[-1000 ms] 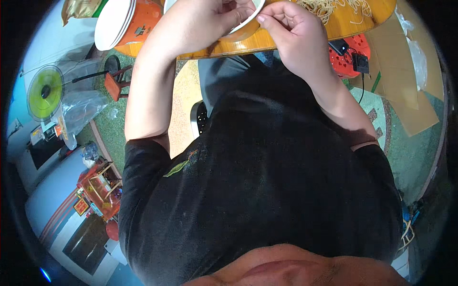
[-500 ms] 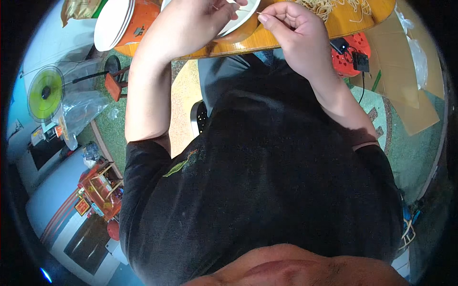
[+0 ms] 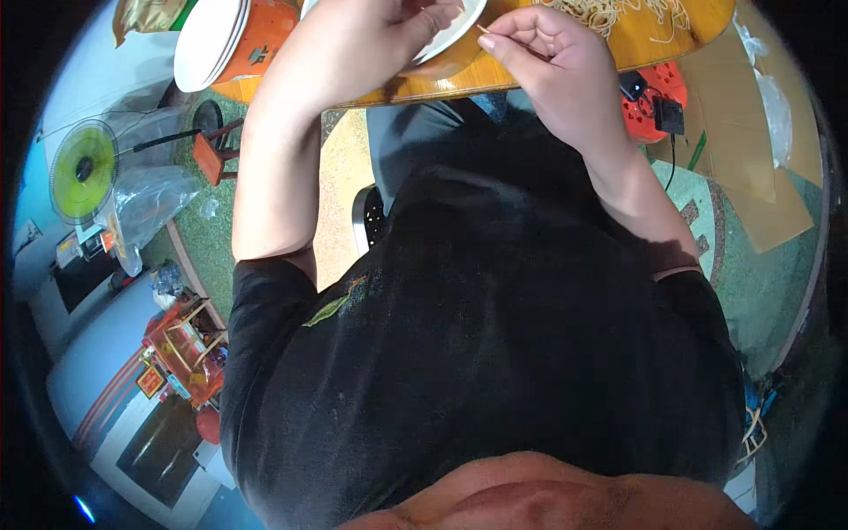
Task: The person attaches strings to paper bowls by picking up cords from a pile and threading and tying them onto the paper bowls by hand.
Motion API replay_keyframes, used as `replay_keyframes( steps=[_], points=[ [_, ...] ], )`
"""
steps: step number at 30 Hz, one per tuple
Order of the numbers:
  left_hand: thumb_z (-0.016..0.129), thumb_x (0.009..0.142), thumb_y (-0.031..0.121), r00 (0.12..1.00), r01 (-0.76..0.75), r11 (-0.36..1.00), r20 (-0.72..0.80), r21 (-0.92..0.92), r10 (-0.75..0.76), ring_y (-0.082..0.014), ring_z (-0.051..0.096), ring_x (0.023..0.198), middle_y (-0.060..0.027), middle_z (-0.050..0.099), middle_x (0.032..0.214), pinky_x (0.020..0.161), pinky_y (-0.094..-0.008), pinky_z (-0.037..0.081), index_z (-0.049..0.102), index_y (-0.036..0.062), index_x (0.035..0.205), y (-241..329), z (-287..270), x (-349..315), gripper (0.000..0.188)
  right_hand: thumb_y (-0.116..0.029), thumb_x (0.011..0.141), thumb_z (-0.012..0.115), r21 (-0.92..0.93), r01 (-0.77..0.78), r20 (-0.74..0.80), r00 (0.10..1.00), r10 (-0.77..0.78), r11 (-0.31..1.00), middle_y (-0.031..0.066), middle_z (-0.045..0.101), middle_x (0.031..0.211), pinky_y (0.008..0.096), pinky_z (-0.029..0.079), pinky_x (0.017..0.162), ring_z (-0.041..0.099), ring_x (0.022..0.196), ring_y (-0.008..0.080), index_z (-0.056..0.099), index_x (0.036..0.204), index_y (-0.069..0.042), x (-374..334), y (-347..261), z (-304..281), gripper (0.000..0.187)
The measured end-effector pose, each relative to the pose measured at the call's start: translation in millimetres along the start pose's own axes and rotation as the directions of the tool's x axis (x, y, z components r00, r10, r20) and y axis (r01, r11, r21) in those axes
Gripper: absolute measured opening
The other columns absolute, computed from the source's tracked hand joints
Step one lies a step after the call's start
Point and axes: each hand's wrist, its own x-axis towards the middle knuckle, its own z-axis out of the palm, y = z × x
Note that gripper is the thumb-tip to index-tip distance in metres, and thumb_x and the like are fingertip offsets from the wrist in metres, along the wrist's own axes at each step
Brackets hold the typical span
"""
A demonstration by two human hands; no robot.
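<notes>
Pinching a thin strand (image 3: pixel 482 29), the right hand (image 3: pixel 561 66) at one o'clock has eased clear of the white bowl (image 3: pixel 461 34), parting them; the left hand's (image 3: pixel 393 31) grip, twelve o'clock, is unclear.

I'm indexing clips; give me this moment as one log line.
left hand: over white bowl | right hand: pinching thin piece, beside bowl | table: tangled strands right, orange tub left

The bowl (image 3: pixel 461 34), cut off above, seems partly hidden.
</notes>
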Motion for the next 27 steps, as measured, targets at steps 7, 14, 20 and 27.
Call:
replay_keyframes(
  steps=[7,14,20,27],
  points=[
    [0.068,0.093,-0.002,0.991,-0.043,0.999,-0.124,0.023,0.045,-0.0169,0.063,0.076,-0.0121,0.067,0.084,0.070,-0.0315,0.051,0.065,-0.0036,0.096,-1,1,-10,0.004,0.002,0.091,0.069,-0.261,0.082,-0.001,0.996,-0.086,0.962,-0.0016,0.059,0.070,0.0232,0.038,0.053,0.050,0.060,0.0032,0.067,0.087,0.001,-5,-22,-8,0.005],
    [0.065,0.099,-0.002,0.972,-0.077,0.951,-0.235,-0.299,0.005,-0.0100,0.065,0.082,-0.0041,0.069,0.088,0.073,-0.0259,0.053,0.065,-0.0030,0.099,5,18,-18,0.001,0.001,0.089,0.070,-0.392,0.310,0.031,0.946,-0.324,0.866,0.0079,0.064,0.075,0.0291,0.046,0.058,0.060,0.063,0.0129,0.066,0.088,0.002,-5,-33,-2,0.005],
    [0.066,0.099,-0.004,0.978,-0.098,0.782,-0.204,-0.615,-0.039,-0.0071,0.065,0.082,-0.0037,0.070,0.092,0.072,-0.0216,0.053,0.065,-0.0032,0.098,-14,23,-14,0.002,0.002,0.089,0.068,-0.398,0.413,0.038,0.900,-0.435,0.819,0.0114,0.066,0.077,0.0331,0.049,0.062,0.064,0.068,0.0203,0.063,0.088,0.002,-2,-31,1,0.004],
    [0.069,0.094,-0.009,0.977,-0.110,0.733,-0.209,-0.671,-0.045,-0.0084,0.067,0.082,-0.0048,0.071,0.089,0.075,-0.0223,0.055,0.066,-0.0047,0.100,4,26,-13,0.008,0.002,0.089,0.068,-0.348,0.413,0.027,0.902,-0.431,0.842,0.0125,0.066,0.077,0.0343,0.050,0.065,0.065,0.070,0.0222,0.063,0.089,0.002,-6,-28,4,0.005]
  ],
)
